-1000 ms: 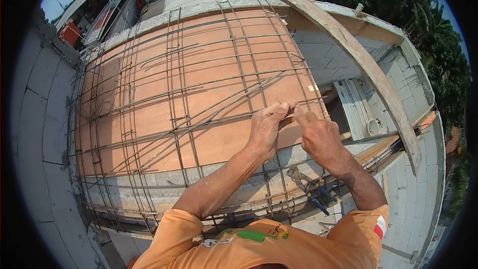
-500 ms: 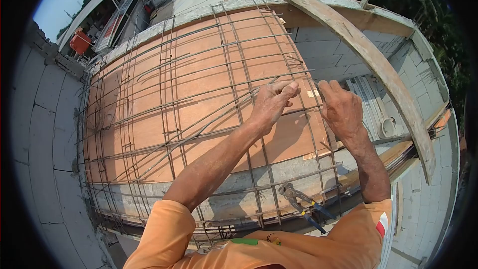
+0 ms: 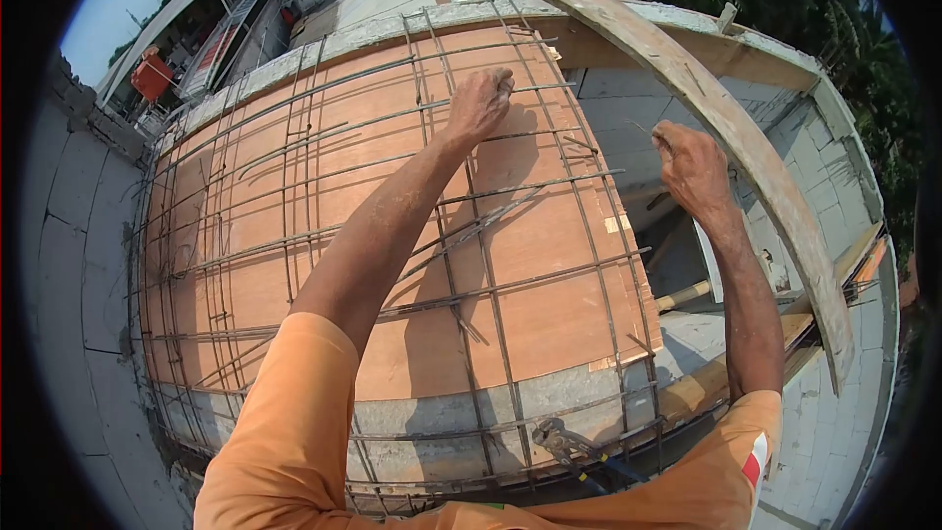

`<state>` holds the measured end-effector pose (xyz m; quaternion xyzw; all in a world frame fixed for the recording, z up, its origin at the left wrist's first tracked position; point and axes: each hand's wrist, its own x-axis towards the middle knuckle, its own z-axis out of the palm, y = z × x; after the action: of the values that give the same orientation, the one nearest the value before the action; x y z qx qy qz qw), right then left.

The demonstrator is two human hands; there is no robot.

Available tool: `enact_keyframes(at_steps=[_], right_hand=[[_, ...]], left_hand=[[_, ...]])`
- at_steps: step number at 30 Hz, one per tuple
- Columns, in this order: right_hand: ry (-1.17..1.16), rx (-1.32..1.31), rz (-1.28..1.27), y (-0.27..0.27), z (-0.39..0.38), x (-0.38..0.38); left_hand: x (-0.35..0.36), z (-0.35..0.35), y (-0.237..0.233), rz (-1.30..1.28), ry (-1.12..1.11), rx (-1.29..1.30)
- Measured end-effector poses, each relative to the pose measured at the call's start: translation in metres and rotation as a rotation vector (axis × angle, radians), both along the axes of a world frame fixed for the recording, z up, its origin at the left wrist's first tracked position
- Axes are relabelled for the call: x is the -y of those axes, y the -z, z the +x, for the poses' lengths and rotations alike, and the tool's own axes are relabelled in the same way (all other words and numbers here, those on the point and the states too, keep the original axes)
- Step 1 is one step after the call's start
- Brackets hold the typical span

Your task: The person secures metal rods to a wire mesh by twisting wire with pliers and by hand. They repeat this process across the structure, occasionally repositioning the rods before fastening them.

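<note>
Head view: the right hand [image 3: 690, 169] pinches a thin wire [image 3: 639, 127] beside the rebar grid [image 3: 579, 179], seemingly so its tip points free; the left hand [image 3: 481, 104] curls over bars, any contents untellable. Pincers [image 3: 557, 439] lie low, presumably within reach.

Head-worn camera looks forward and down, above the arms.

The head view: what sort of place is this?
Likely a building site: a rebar grid over plywood, bare block walls and pincers lying at the near edge.
</note>
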<state>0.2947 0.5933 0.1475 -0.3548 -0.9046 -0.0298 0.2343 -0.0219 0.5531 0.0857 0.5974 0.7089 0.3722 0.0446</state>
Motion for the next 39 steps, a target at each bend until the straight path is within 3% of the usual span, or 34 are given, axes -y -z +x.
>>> enact_keyframes(at_steps=[3,8,10,15,20,24,29,33,36,39], right_hand=[[-0.044,0.027,-0.157,0.009,-0.046,-0.03],[-0.058,0.05,-0.203,0.049,-0.102,-0.083],[-0.077,0.047,-0.241,0.056,-0.112,-0.089],[-0.097,-0.02,-0.401,0.061,-0.134,-0.085],[-0.103,-0.07,-0.33,0.079,-0.146,-0.087],[-0.098,-0.14,-0.223,0.084,-0.147,-0.082],[-0.101,-0.129,-0.276,0.085,-0.148,-0.078],[-0.072,-0.157,-0.265,0.086,-0.155,-0.072],[-0.085,-0.211,-0.34,0.087,-0.156,-0.075],[-0.09,-0.187,-0.272,0.087,-0.156,-0.075]], left_hand=[[-0.03,-0.004,0.008,0.115,-0.024,0.038],[-0.061,-0.021,0.022,0.127,-0.058,0.055],[-0.06,-0.023,0.018,-0.036,-0.051,0.049],[-0.066,-0.028,0.024,-0.092,0.018,0.088],[-0.077,-0.041,0.018,-0.241,0.165,-0.01],[-0.08,-0.045,0.003,-0.405,0.308,0.089],[-0.086,-0.049,0.0,-0.62,0.389,0.091],[-0.078,-0.045,-0.007,-0.59,0.399,-0.066],[-0.081,-0.048,-0.001,-0.673,0.322,0.094],[-0.073,-0.046,0.0,-0.592,0.269,0.207]])
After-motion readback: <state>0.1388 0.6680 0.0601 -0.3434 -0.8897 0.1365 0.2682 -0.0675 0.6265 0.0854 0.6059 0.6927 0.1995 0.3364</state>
